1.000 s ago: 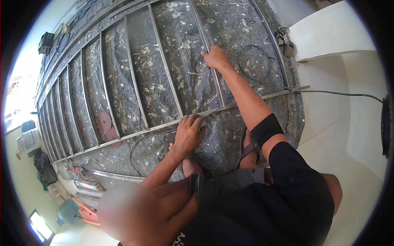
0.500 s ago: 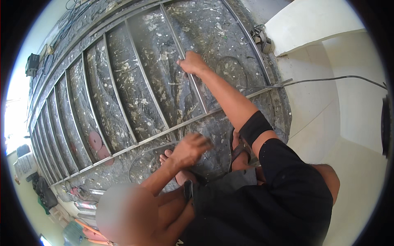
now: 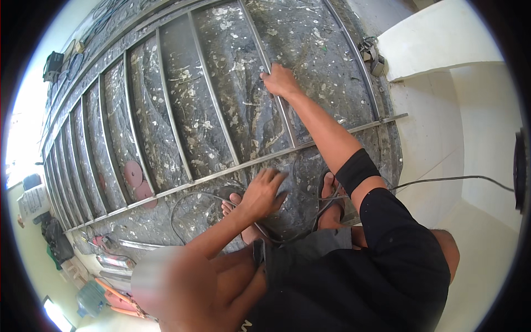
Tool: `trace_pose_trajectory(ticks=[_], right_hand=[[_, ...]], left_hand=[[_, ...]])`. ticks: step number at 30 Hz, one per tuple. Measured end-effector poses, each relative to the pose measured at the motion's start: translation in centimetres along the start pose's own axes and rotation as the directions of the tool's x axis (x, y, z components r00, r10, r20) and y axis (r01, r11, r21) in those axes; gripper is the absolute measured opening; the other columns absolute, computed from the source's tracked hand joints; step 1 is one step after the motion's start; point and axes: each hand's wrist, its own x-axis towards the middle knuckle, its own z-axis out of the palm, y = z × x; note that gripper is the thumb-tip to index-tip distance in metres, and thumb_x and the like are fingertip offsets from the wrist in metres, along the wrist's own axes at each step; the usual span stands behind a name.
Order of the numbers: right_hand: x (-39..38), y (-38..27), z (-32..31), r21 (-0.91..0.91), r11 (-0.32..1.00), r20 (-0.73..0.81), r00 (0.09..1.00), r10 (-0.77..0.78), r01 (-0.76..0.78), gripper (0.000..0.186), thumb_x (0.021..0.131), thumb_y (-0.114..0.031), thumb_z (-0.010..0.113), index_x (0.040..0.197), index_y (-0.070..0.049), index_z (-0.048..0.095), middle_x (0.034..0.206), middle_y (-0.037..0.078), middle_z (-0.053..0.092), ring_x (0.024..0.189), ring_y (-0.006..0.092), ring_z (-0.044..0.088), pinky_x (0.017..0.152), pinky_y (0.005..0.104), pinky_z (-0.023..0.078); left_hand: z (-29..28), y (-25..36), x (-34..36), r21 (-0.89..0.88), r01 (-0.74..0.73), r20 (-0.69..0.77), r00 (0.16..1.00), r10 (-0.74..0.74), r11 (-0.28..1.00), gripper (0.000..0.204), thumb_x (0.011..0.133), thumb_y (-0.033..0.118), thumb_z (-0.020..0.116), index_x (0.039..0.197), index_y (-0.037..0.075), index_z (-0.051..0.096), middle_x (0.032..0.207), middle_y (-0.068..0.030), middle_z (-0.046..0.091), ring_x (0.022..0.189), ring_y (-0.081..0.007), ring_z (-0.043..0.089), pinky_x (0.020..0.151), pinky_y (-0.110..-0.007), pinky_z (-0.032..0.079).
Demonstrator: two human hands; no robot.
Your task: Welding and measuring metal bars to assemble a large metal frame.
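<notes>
A ladder-like metal frame [image 3: 215,173] with several crossbars lies flat on the dark, paint-spattered ground sheet. My right hand [image 3: 281,82] is closed around one crossbar [image 3: 286,124] toward the frame's right end, my arm stretched out over the near rail. In front of my feet, my left hand [image 3: 261,195] is open, fingers and thumb apart, with nothing in it. It is just on my side of the near rail. A thin dark cable [image 3: 453,179] comes in from the right and curves on the ground near my feet; part of it is hidden behind my arm.
Two pinkish round discs [image 3: 133,174] lie at the near rail on the left. Metal clamp-like pieces [image 3: 377,64] are beyond the frame's right end, near a white wall [image 3: 442,44]. A dark box [image 3: 53,66] is at far left. Bags [image 3: 58,243] and a water jug [image 3: 91,299] stand lower left.
The cable has dropped from the frame's right corner to nearer my right foot. My left hand has spread its fingers. My right hand keeps its grip on the crossbar; the whole view has shifted slightly.
</notes>
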Motion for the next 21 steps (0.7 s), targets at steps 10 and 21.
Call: trace_pose_trajectory(ticks=[10,21], right_hand=[[0.1,-0.5,2.0,-0.095,0.995,-0.181,0.983,-0.035,0.018,0.037,0.088,-0.026,0.061,0.104,0.008,0.060,0.099,0.033,0.065,0.099,0.0472,0.063,0.087,0.0515,0.051],[0.3,0.4,1.7,-0.142,0.982,-0.261,0.952,-0.160,0.126,0.026,0.087,-0.017,0.061,0.093,0.009,0.060,0.089,0.035,0.064,0.088,0.0489,0.065,0.080,0.0519,0.053]], left_hand=[[5.5,-0.8,1.4,0.114,0.070,0.200,0.975,-0.092,0.991,0.052,0.078,0.034,0.073,0.122,0.008,0.061,0.109,-0.0212,0.059,0.110,-0.0401,0.056,0.094,-0.044,0.049],[2.9,-0.7,1.8,-0.015,-0.063,-0.284,0.957,0.056,0.998,0.035,0.080,0.029,0.070,0.102,0.003,0.060,0.090,-0.0177,0.058,0.085,-0.0366,0.059,0.075,-0.045,0.049]])
